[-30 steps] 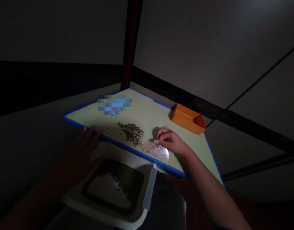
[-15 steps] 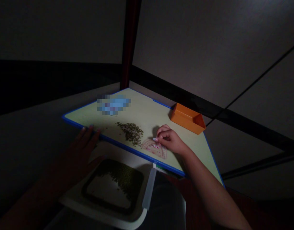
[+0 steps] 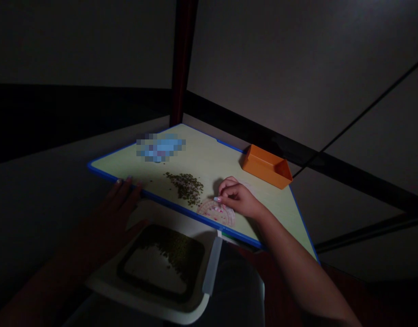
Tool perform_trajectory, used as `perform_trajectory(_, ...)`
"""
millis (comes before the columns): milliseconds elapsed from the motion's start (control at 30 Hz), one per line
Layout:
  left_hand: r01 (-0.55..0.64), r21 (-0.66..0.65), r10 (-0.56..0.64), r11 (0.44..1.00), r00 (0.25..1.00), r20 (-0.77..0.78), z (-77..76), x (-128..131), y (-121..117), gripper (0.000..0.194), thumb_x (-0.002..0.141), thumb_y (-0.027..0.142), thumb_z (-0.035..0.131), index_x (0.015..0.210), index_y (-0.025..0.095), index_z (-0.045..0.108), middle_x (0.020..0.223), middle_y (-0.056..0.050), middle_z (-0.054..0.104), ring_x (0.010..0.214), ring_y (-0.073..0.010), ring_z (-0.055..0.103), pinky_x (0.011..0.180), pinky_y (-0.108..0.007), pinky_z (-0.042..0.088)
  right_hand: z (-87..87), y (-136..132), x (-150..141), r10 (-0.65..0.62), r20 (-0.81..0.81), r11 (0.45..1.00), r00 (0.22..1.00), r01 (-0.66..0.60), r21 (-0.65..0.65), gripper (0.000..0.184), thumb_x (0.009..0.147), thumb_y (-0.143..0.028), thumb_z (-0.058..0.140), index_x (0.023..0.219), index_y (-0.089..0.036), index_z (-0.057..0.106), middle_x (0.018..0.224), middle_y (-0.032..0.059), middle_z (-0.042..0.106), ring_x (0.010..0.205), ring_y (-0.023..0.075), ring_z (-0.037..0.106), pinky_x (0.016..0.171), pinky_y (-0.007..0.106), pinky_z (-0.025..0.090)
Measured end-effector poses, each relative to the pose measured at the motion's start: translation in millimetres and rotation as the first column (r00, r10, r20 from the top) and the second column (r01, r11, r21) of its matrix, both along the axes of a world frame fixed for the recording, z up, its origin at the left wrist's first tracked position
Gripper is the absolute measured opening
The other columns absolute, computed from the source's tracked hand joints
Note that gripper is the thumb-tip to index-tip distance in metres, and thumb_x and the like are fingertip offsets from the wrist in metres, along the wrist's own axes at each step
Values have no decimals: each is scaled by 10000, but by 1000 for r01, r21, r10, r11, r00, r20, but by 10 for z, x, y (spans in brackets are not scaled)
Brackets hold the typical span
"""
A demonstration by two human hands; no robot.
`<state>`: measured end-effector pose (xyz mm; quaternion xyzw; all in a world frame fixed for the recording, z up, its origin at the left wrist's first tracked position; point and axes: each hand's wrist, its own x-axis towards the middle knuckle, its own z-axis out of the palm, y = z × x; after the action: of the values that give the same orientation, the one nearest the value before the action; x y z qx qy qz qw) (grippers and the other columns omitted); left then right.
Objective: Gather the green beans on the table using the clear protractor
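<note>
Some grains (image 3: 186,188) lie loose on the table (image 3: 202,156), just left of a protractor (image 3: 214,217), whose pink print is too small to read; the right hand (image 3: 238,197) curls narrow over its far edge, whether holding anything I cannot tell; the left hand (image 3: 118,209), dim, spreads its fingers at the near rim; pixelation hides any writing on the blue item (image 3: 163,147); an orange box (image 3: 266,176) stands behind; a white tub (image 3: 195,314) with more grains sits below.

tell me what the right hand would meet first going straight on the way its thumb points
Probably the pile of small dark bits on the table, though the right hand could pass over it, as its height is unclear.
</note>
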<state>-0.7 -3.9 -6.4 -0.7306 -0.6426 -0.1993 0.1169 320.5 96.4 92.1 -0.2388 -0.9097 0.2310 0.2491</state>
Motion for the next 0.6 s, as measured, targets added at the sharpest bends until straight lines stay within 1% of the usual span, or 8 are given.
perform_trajectory(67, 7, 19, -7, 1000, 1000, -12, -3, -1, 1, 784, 784, 605, 306, 1407, 170, 114, 1536, -149, 180, 1427, -299, 105, 1076, -513, 331, 7, 0, 12, -2, -14, 1000, 1000, 2, -3, 379, 849, -392, 571, 547, -164, 586, 757, 36, 579, 808, 145, 504, 820, 328, 369)
perform_trajectory(167, 27, 55, -26, 998, 999, -31, -27, -12, 11, 784, 784, 606, 300, 1406, 162, 120, 1532, -162, 183, 1428, -305, 93, 1079, -522, 324, 20, 6, 43, -39, -41, 999, 998, 39, 10, 375, 847, -385, 576, 543, -165, 588, 764, 38, 578, 811, 147, 500, 813, 328, 370)
perform_trajectory(267, 32, 71, -29, 997, 998, -48, -67, -34, 28, 786, 782, 603, 306, 1406, 161, 123, 1523, -174, 204, 1425, -312, 104, 1066, -528, 343, 17, 6, 41, -62, -54, 998, 997, 64, 29, 374, 848, -379, 575, 543, -165, 596, 756, 37, 577, 802, 145, 500, 810, 327, 369)
perform_trajectory(367, 46, 110, -39, 993, 997, -63, -101, -65, 46, 782, 782, 598, 302, 1406, 163, 125, 1518, -178, 218, 1419, -315, 139, 1053, -528, 365, -5, 1, -15, -37, -57, 999, 998, 39, 32, 364, 843, -374, 584, 547, -164, 608, 732, 32, 576, 784, 142, 503, 798, 321, 370)
perform_trajectory(467, 82, 142, -69, 986, 994, -89, -117, -97, 52, 785, 779, 586, 317, 1409, 166, 111, 1525, -171, 198, 1418, -323, 137, 1053, -536, 364, -30, 5, -67, -22, -51, 998, 998, 25, 51, 348, 824, -363, 612, 540, -161, 612, 702, 26, 572, 766, 140, 502, 789, 315, 369)
perform_trajectory(600, 95, 141, -84, 985, 993, -82, -126, -120, 49, 792, 776, 577, 324, 1412, 174, 78, 1546, -150, 129, 1419, -331, 121, 1061, -553, 349, -45, 37, -33, -109, -30, 989, 994, 111, 97, 342, 816, -326, 625, 517, -160, 599, 678, 26, 564, 752, 144, 484, 765, 306, 370)
